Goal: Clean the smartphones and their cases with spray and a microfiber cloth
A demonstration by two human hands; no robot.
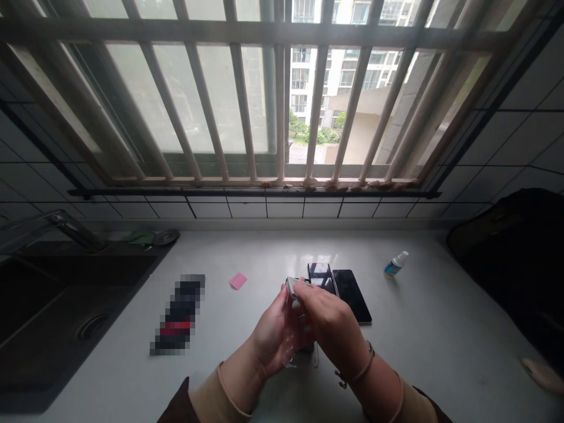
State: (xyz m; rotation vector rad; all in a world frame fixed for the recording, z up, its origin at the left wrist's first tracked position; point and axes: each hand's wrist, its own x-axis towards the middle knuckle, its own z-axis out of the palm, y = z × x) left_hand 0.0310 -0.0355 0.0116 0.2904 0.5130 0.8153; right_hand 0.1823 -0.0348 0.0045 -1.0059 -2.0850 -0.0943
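My left hand (269, 330) is closed round the edge of a clear plastic phone case (291, 349), held above the counter. Over the case's upper end lies my right hand (329, 312), its fingers pressing a small pale grey cloth (291, 286) against it. The fingertips of the right hand are partly hidden. Just beyond the hands, a phone (321, 271) lies on the counter, its glossy screen reflecting the window. A second dark phone (352, 296) lies beside it on the right. Something dark shows below the case, too covered to make out.
A small spray bottle (395, 265) stands at the right. To the left lie a pink paper square (238, 281) and a blurred-out dark item (180, 314). A sink (66, 311) with a faucet (74, 229) is at far left. A black bag-like shape (515, 252) is at right.
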